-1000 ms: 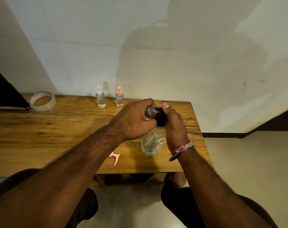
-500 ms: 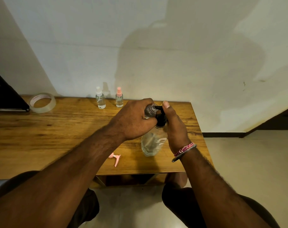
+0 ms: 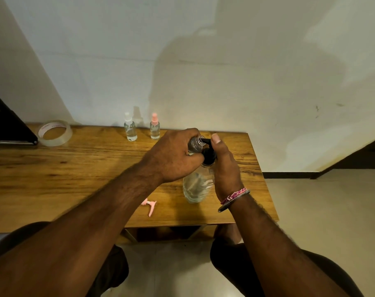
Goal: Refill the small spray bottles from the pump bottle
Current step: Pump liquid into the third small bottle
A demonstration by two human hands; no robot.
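A clear pump bottle (image 3: 196,186) with a black pump head stands on the wooden table (image 3: 75,168) near its right end. My right hand (image 3: 224,166) grips the pump head, thumb on top. My left hand (image 3: 173,156) holds a small open spray bottle (image 3: 195,143) tilted with its mouth at the black nozzle. A loose pink spray cap (image 3: 150,205) lies on the table near the front edge. Two more small spray bottles stand at the back by the wall, one with a white cap (image 3: 130,130), one with a pink cap (image 3: 154,129).
A roll of clear tape (image 3: 54,133) lies at the back left, beside a dark slanted object (image 3: 8,125). The table's right edge drops to a tiled floor (image 3: 321,211). My knees show below the front edge.
Both hands and the bottles stay almost in place; my right thumb sits slightly higher on the pump head.
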